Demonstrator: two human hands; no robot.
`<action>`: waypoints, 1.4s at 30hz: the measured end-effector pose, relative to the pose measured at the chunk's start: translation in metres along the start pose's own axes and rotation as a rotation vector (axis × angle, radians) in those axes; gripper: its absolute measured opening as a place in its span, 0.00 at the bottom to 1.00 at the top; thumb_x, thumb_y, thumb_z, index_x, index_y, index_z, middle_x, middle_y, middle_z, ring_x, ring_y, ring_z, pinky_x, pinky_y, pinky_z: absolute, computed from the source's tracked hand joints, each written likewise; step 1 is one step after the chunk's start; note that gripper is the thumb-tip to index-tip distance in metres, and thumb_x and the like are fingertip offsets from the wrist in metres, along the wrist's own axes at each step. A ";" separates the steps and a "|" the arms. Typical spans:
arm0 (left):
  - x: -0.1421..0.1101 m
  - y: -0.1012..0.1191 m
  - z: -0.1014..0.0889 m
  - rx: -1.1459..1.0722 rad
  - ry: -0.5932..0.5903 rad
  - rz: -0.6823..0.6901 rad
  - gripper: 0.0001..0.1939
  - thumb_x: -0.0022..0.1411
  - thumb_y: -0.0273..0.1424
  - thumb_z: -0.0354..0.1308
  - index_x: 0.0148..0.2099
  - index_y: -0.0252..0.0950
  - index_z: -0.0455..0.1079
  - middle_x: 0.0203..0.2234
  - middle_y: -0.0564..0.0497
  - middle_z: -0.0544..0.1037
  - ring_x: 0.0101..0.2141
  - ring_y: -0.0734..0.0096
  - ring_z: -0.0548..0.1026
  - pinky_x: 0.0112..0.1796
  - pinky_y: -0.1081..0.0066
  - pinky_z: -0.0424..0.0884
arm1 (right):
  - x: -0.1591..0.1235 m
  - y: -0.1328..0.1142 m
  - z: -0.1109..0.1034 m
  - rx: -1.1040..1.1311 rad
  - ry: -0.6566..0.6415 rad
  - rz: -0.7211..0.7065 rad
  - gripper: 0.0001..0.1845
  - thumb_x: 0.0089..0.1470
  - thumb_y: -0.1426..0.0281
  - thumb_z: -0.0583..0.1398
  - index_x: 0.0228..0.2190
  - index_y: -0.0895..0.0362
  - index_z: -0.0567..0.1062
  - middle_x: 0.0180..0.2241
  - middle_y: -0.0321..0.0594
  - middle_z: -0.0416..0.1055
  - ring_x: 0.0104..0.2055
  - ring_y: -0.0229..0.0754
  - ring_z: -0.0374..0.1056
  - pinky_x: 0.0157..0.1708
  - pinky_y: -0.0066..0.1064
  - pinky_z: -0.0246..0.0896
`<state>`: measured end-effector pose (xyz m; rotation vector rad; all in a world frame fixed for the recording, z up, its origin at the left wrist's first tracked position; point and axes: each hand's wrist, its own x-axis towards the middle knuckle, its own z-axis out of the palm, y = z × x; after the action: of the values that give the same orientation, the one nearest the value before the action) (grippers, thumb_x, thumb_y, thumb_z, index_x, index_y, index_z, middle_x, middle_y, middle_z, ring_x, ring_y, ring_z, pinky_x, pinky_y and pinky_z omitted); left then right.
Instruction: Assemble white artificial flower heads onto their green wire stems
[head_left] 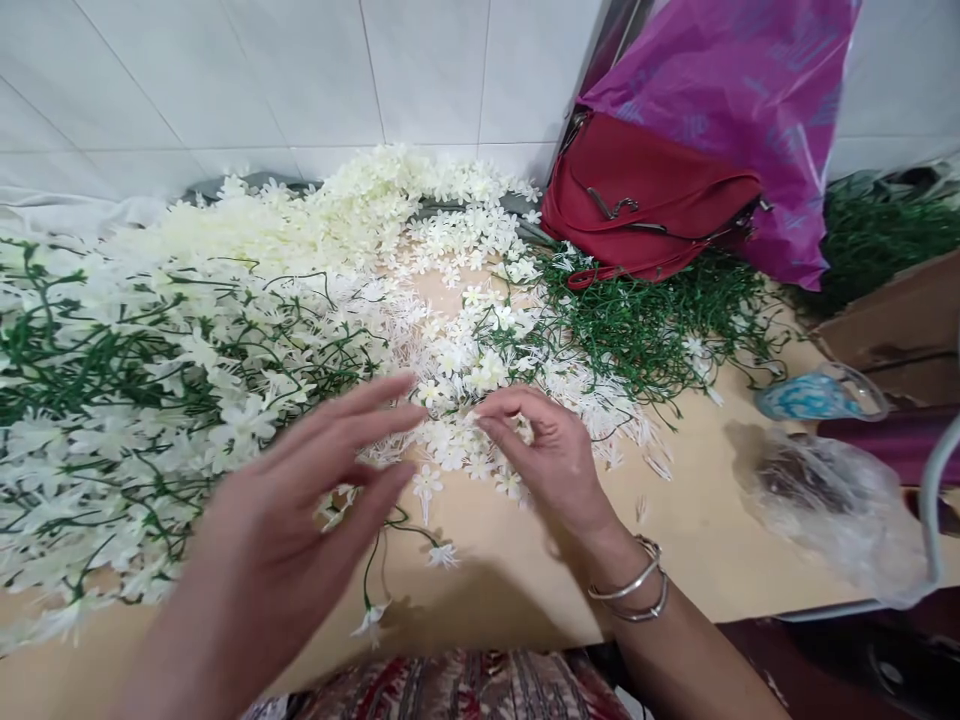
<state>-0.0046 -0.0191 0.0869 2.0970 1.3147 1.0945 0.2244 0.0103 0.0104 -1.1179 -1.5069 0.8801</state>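
My left hand hovers over the tan tabletop with its fingers stretched out and apart. A thin green stem with white flowers hangs just below its fingertips. My right hand, with metal bangles at the wrist, has its fingers curled in a pinch over a loose pile of white artificial flower heads. What the pinch holds is too small to make out. A large heap of finished green stems with white flowers lies at the left.
Bare green stems lie at the right of the pile. A red handbag and a purple plastic bag lean on the white tiled wall. A clear plastic bag, a blue-patterned cup and a cardboard box stand at the right.
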 end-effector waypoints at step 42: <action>0.005 -0.042 0.098 -0.826 0.320 -0.526 0.12 0.60 0.35 0.73 0.42 0.36 0.77 0.32 0.53 0.81 0.33 0.76 0.78 0.38 0.77 0.78 | 0.015 0.009 -0.027 -0.136 0.838 -0.185 0.05 0.65 0.65 0.63 0.43 0.52 0.75 0.37 0.36 0.73 0.34 0.40 0.71 0.37 0.36 0.70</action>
<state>0.0524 0.0093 0.0010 0.9459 1.1548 1.4245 0.2523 0.0268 0.0126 -1.2096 -0.9433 0.1248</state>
